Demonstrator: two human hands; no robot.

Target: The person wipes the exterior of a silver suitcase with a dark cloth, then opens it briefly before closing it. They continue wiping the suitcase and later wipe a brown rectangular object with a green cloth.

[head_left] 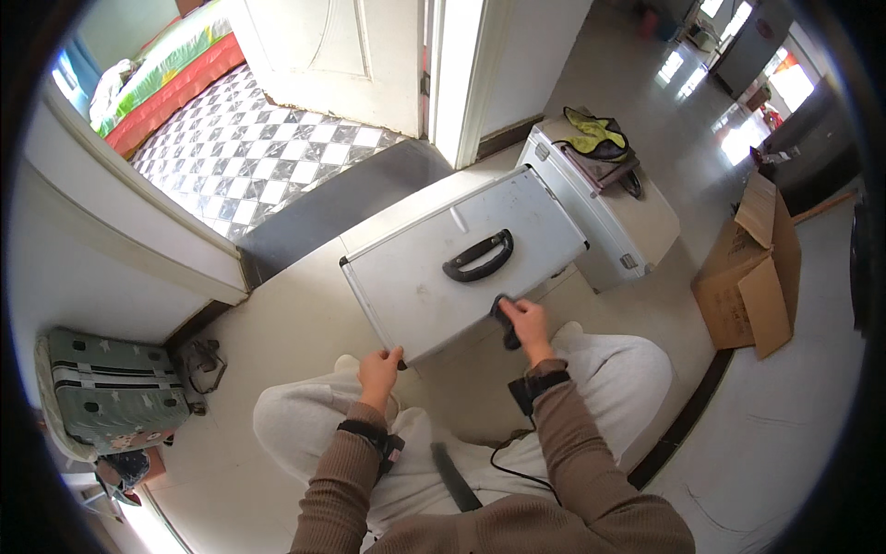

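In front of my crossed legs stands a silvery-white hard case (408,294) with black corner caps and a black carry handle (478,255) on its upward face. My left hand (378,372) grips the case's near left corner, thumb on the edge. A dark cloth (510,322) is bunched in my right hand (527,324), at the near long edge of the case; whether it touches the case there I cannot tell. Both wrists carry black straps with small devices, and a black cable (524,474) runs from the right one across my lap.
A second silvery case (609,235) stands at the right with a yellow-green and black cloth item (597,135) on top. Farther right lies an open cardboard box (744,284). A green suitcase (114,391) is at the left wall. Beyond the cases are a doorway and white door (332,55).
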